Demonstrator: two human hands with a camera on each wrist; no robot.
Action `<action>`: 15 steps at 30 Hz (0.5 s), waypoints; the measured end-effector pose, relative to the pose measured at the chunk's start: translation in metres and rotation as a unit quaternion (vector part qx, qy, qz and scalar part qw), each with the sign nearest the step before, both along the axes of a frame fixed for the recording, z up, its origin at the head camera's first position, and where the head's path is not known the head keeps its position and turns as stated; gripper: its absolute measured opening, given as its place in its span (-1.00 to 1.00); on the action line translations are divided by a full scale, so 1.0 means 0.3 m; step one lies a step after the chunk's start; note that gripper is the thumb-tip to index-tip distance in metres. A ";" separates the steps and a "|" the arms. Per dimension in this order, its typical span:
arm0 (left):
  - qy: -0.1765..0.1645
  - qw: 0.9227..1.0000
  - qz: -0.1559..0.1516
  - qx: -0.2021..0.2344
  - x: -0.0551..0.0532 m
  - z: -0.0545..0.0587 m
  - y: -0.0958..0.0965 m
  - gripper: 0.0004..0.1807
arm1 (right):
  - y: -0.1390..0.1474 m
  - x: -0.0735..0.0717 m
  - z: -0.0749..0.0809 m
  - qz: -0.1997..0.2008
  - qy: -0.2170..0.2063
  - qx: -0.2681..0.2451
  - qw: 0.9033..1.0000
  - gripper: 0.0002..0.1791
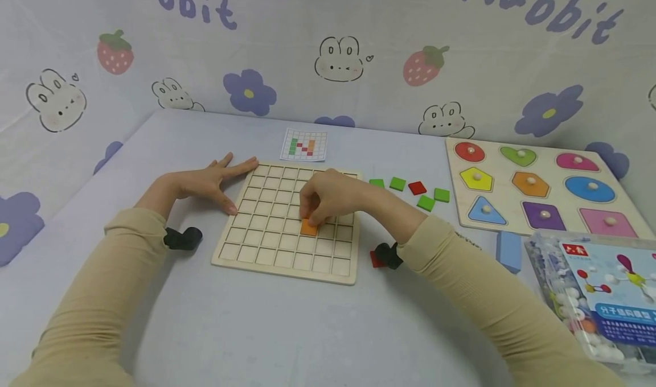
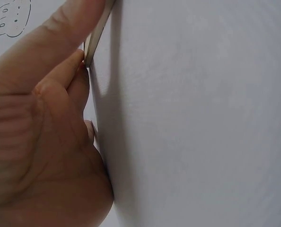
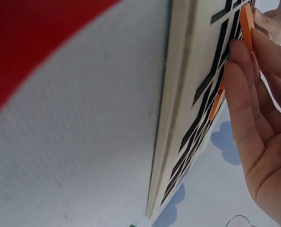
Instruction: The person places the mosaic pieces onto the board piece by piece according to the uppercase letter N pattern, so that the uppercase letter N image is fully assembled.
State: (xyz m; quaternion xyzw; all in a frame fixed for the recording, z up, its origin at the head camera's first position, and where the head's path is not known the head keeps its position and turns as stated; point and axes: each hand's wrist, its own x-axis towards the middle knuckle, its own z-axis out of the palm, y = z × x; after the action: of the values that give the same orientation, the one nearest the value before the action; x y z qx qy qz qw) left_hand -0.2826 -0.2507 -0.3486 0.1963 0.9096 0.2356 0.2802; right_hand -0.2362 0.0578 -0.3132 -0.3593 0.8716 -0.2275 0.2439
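A square wooden grid board (image 1: 287, 271) lies flat on the table. My left hand (image 1: 202, 183) has its fingers spread, thumb and fingertips at the board's left edge; in the left wrist view its thumb also lies along the board's side. Over the middle of the grid, my right hand (image 1: 335, 193) pinches a square orange tile (image 1: 308, 227) between thumb and fingers. The right wrist view shows that tile (image 3: 247, 27) tilted up from the grid. More orange tiles (image 3: 216, 103) sit in cells farther along, hidden by the right hand in the head view.
Right of the board lie several green tiles (image 1: 397, 183) and a red tile (image 1: 417, 188); another red tile (image 1: 377, 260) is beside the right wrist strap. A pattern card (image 1: 303, 153) lies behind the board. Farther right are a knobbed shape puzzle (image 1: 504, 182), a blue block (image 1: 508, 251) and a clear-lidded box (image 1: 605, 296).
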 end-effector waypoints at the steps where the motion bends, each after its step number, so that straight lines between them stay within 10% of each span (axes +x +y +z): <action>1: 0.001 1.000 -0.001 0.000 0.000 0.001 0.000 0.33 | 0.000 0.000 0.001 0.000 0.002 0.001 1.000 -0.94; 15: 0.000 1.000 -0.004 0.002 0.000 0.005 0.000 0.33 | 0.010 -0.006 0.018 0.001 0.002 0.003 1.000 -0.92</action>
State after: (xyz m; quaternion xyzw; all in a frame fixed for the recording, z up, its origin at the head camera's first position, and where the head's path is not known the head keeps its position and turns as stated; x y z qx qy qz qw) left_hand -0.2826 -0.2508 -0.3471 0.2009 0.9084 0.2360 0.2805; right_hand -0.2382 0.0607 -0.3079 -0.3596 0.8727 -0.2236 0.2431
